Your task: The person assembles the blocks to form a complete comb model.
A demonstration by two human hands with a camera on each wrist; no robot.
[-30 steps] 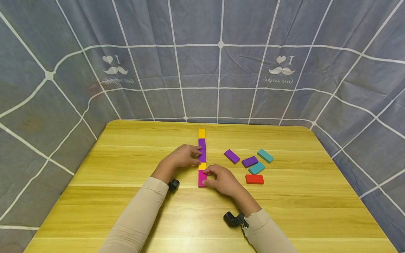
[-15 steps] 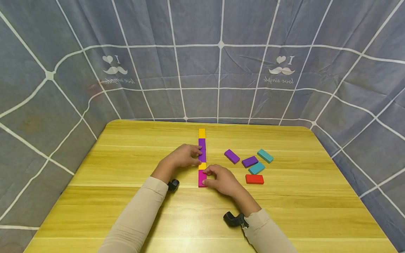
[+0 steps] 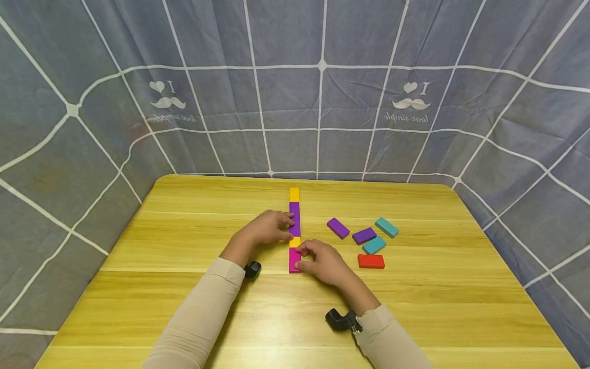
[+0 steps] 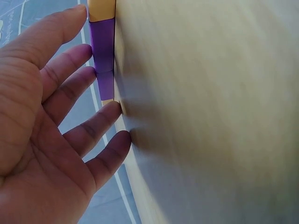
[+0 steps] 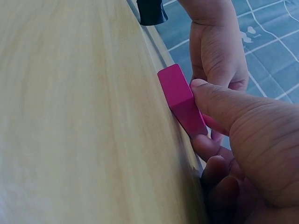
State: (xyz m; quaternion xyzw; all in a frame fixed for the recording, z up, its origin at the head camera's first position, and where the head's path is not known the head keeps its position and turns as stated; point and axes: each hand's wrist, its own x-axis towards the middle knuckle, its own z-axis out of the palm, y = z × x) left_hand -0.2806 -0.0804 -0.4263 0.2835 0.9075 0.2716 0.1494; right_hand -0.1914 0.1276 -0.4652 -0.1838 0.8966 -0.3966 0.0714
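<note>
A straight row of flat blocks runs away from me down the middle of the table. A yellow block (image 3: pixel 294 195) is at its far end. Two purple blocks (image 3: pixel 294 209) follow, then another yellow block (image 3: pixel 295 242), and a magenta block (image 3: pixel 294 260) at the near end. My left hand (image 3: pixel 271 227) lies along the row's left side. Its fingertips touch the purple blocks, and its thumb is by the nearer yellow one. The right hand (image 3: pixel 324 262) has thumb and index finger against the right side of the magenta block; its other fingers are curled under, partly hidden.
Right of the row lie loose blocks: two purple blocks (image 3: pixel 338 228), two teal blocks (image 3: pixel 386 227) and a red block (image 3: pixel 371 261). One purple and one teal block sit close together. Grey curtain (image 3: pixel 286 102) with white lines surrounds the wooden table (image 3: pixel 184 205).
</note>
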